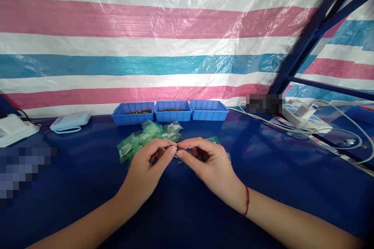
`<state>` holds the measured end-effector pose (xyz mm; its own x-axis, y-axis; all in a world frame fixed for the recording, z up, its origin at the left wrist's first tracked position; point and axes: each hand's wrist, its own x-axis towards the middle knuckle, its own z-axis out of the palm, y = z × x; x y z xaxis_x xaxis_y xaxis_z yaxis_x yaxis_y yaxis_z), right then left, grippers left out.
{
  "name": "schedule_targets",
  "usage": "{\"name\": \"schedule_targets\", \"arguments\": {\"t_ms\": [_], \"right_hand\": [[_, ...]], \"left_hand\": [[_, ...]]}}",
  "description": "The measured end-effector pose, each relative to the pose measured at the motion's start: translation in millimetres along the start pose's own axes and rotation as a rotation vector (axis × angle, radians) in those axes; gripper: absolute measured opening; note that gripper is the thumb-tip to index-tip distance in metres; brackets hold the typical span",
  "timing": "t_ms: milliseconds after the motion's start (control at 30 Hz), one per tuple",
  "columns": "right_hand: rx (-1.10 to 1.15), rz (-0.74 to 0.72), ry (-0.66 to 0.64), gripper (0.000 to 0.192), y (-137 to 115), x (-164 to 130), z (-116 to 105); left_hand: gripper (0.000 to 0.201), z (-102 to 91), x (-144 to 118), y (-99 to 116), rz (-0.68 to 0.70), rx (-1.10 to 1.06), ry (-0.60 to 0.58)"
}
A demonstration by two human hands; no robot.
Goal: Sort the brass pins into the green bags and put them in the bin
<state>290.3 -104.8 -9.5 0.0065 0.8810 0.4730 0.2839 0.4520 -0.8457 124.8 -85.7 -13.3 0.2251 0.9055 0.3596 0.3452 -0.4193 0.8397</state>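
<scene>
Left hand point(149, 163) and right hand point(204, 161) meet fingertip to fingertip at frame centre over the dark blue table point(87, 171), fingers narrowed in a pinch on one small thin metal part point(176, 146), too small to identify. Heap of small green plastic packets point(146, 137) lies just beyond the hands at 11 o'clock. Three blue plastic bins point(171, 111) in a row at 12 o'clock against the striped pink, white and blue tarp point(146, 46); white cables point(321, 128) at 2 o'clock.

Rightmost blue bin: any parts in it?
No. The rightmost blue bin shows only bare blue inside, while the other two bins hold small dark parts.
</scene>
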Motion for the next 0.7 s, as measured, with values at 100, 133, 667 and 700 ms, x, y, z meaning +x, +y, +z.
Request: {"name": "schedule_targets", "arguments": {"t_ms": [100,133,667,700], "right_hand": [[0.003,0.004,-0.039,0.01,-0.7,-1.3,0.6],[0.001,0.014,-0.053,0.01,-0.9,-1.5,0.7],[0.0,0.127,-0.242,0.021,-1.5,1.6,3.9],[0.001,0.13,-0.244,0.021,-1.2,1.7,3.9]], "left_hand": [[0.016,-0.3,-0.6,-0.6,0.019,-0.012,0.012],[0.016,-0.3,-0.6,-0.8,0.02,-0.016,0.012],[0.014,0.1,0.1,-1.2,0.021,-0.051,0.01],[0.014,0.3,0.3,-1.2,0.022,-0.05,0.011]]}}
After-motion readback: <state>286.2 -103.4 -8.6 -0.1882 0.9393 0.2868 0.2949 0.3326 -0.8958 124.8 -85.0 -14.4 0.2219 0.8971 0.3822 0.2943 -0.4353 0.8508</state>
